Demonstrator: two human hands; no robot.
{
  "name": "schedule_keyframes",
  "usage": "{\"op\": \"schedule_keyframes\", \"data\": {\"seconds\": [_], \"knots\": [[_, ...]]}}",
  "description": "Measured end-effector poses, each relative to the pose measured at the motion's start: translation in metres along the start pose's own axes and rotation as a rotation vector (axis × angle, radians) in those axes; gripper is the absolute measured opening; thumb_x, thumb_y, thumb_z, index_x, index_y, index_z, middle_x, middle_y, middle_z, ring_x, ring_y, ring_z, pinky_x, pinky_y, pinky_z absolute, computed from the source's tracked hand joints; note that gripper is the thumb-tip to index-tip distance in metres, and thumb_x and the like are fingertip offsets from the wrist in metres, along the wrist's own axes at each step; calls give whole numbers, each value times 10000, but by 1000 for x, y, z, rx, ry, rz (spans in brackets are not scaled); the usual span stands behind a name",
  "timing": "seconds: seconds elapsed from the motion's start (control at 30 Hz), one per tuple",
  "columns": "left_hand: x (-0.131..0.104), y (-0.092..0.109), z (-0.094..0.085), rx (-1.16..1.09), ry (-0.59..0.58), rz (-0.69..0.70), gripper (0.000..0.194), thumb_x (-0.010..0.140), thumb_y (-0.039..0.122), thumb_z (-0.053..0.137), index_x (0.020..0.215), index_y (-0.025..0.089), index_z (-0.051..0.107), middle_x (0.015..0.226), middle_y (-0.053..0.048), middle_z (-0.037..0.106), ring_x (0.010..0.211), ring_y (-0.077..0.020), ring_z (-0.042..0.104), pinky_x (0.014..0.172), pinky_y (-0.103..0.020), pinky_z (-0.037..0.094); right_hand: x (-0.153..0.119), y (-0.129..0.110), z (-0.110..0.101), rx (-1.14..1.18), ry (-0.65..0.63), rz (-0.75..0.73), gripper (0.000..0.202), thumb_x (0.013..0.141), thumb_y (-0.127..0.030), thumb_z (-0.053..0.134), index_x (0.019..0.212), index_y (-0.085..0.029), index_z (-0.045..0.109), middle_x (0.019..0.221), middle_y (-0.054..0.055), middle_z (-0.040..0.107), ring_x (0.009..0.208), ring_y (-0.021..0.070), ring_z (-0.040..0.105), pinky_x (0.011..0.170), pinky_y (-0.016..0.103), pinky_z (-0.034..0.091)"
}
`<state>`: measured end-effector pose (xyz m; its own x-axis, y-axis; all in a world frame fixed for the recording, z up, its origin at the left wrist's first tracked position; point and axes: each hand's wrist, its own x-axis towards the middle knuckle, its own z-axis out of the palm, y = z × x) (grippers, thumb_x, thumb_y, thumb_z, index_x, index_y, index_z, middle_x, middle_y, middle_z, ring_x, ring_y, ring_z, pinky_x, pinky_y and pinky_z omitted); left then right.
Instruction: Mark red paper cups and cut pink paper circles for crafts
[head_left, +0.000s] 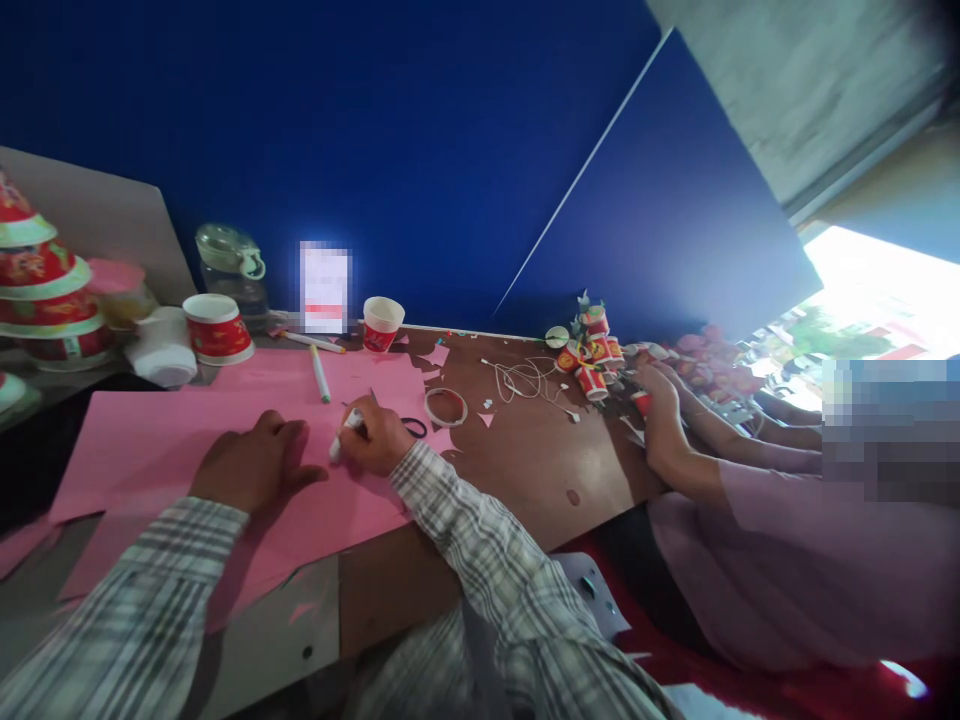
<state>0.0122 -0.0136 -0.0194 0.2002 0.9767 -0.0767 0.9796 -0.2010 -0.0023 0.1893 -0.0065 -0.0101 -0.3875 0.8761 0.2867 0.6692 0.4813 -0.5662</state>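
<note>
Pink paper sheets (150,430) lie overlapped on the table in front of me. My left hand (251,462) rests palm down on the paper, its thumb stretched out and its other fingers lying on the sheet. Just to its right, my right hand (377,435) is closed round a white marker (346,437), held slanted with its lower end at the paper. Where that end meets the sheet, I cannot make out any mark. A black ring (414,428), perhaps a scissors handle, shows beside my right hand. A second marker (321,375) lies on the paper beyond my hands.
A tape-like ring (446,407), pink scraps and a white cable (525,380) lie to the right. Paper cups (217,328), a clear jar (229,275) and a lit phone screen (325,288) stand behind. At right, another person's hands (660,400) are near small red cups (592,380).
</note>
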Motion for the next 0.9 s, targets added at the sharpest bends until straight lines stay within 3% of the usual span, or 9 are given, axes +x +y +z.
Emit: {"op": "schedule_keyframes", "data": {"seconds": [0.07,0.2,0.33,0.43,0.63,0.9], "knots": [[0,0,1,-6,12,1,655,533,638,449,1056,244,476,1030,-87,438,709,-204,504,623,-371,337,0,0,-2,-1,-48,-29,138,797,-277,489,895,-180,479,653,-10,548,565,128,514,539,219,351],[0,0,2,11,14,-2,630,535,671,411,990,245,501,981,-79,451,705,-211,503,600,-367,343,0,1,-4,-14,12,20,133,791,-259,495,888,-171,476,661,-2,554,573,130,519,551,221,357],[0,1,2,13,35,-6,633,535,644,448,1028,248,485,998,-78,448,694,-205,508,601,-369,352,1,2,-5,-2,-56,-23,122,789,-277,496,865,-182,478,626,-15,541,540,121,509,527,210,350],[0,1,0,13,-3,6,647,524,688,411,967,226,504,948,-92,454,713,-230,507,590,-381,354,3,3,-6,-94,24,1,146,760,-261,518,869,-170,483,665,6,550,573,132,519,536,220,357],[-1,0,0,6,23,5,722,487,723,401,1024,251,497,980,-76,449,669,-214,508,591,-385,365,3,0,-14,302,141,103,166,835,-286,413,925,-152,450,643,-5,534,503,84,477,504,182,377],[11,-19,24,-73,7,98,768,497,702,420,1182,354,390,1058,-83,422,700,-211,495,576,-393,380,0,1,-7,309,151,17,151,809,-260,462,909,-151,492,685,14,564,541,80,475,539,179,397]]}}
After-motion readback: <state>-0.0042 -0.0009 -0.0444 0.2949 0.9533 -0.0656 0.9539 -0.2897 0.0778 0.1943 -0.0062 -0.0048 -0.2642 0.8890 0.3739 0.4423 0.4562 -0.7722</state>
